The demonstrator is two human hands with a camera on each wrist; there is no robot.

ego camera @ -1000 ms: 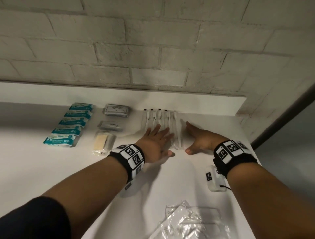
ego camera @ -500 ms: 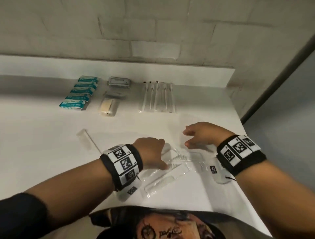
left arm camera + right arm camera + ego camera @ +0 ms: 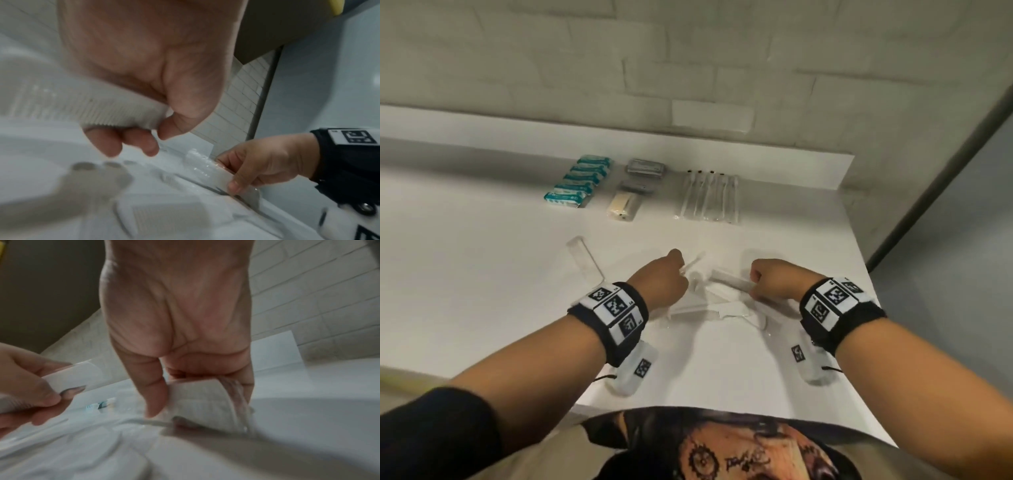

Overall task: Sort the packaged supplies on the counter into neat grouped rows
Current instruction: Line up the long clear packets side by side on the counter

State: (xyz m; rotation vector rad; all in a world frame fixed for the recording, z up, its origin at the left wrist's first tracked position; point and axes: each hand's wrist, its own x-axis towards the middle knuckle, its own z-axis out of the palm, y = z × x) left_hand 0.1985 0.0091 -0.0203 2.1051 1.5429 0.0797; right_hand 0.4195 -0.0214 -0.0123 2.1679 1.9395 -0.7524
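A loose pile of clear-wrapped white combs [image 3: 709, 310] lies on the white counter [image 3: 482, 291] near its front edge. My left hand [image 3: 681, 270] pinches one wrapped comb [image 3: 693, 262] between thumb and fingers; the left wrist view shows the comb's teeth [image 3: 123, 116] blurred. My right hand [image 3: 753, 284] grips a second wrapped comb [image 3: 729, 279] by its end, thumb on top [image 3: 156, 395]. Both hands hover just over the pile, a short gap apart. Another wrapped comb [image 3: 583, 260] lies alone to the left.
Along the back wall lie sorted rows: teal packets [image 3: 578, 181], grey packets [image 3: 645, 168] with a yellowish soap pack [image 3: 623, 205] in front of them, and wrapped toothbrushes [image 3: 709, 198]. The counter ends at the right [image 3: 859, 260] beside a dark door frame.
Both hands drew back from the toothbrush row to the comb pile at the front. Each has closed on a wrapped comb and lifted it slightly. The head view tilted down.
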